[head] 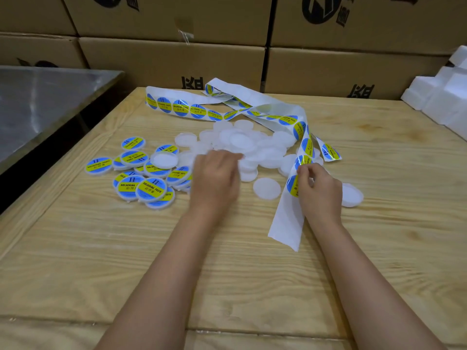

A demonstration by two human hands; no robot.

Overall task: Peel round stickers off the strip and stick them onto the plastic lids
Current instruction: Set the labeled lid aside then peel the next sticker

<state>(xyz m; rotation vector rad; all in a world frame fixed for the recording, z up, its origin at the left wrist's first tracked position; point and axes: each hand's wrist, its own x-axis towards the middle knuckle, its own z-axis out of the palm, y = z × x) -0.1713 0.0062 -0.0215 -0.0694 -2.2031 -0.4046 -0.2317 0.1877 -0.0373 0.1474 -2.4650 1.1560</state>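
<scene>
Right hand [321, 190]: its fingers [303, 170] pinched the strip [285, 218] at its right edge, beside a sticker [292, 186] that sat just left of the fingertips.
Strip: a white backing that ran from the far side of the counter [126, 248], looped over the plain lids [237, 140], passed through the right hand, and ended in a bare tail that pointed toward the person.
Left hand [216, 175]: palm down, its fingers [232, 157] reached the near edge of the plain lids; motion blur hid whether they held one.
Plain lids: translucent white discs heaped at the counter's middle, with single ones lying near each hand.
Labelled lids [151, 189]: a cluster left of the left hand, apart from it.
Writing: each blue sticker carried a yellow band that read "SOLDERING PASTE", with Chinese characters beneath.
Cardboard boxes [177, 59]: stacked behind the counter, with black print cut off by the edges.
</scene>
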